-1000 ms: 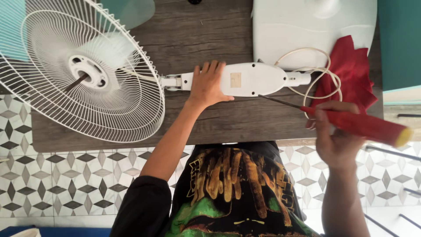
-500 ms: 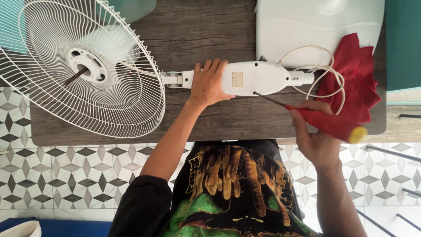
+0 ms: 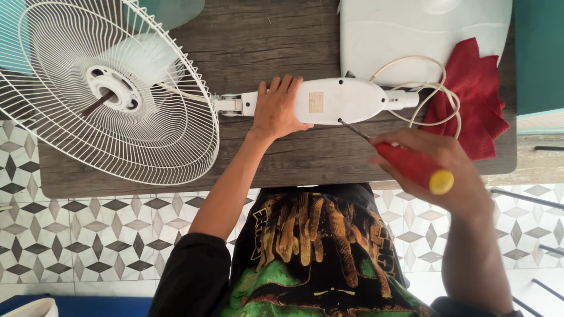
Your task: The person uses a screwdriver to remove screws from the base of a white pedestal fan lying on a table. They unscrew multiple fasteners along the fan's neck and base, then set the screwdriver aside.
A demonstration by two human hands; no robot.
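A white fan lies on a dark wooden table [image 3: 282, 35]. Its wire grille [image 3: 106, 88] is at the left and its white neck housing [image 3: 341, 100] runs to the right. My left hand [image 3: 276, 108] presses flat on the left end of that housing. My right hand [image 3: 446, 170] grips a screwdriver [image 3: 411, 164] with a red handle and yellow cap. Its metal tip touches the lower edge of the housing.
A white fan base [image 3: 423, 35] lies at the back right with a white cord [image 3: 423, 88] looped beside it. A red cloth [image 3: 470, 100] rests at the table's right edge. Patterned floor tiles [image 3: 88, 235] show below.
My right hand has brought the screwdriver left and turned it, so the tip now meets the housing's lower edge. My left hand stays on the housing.
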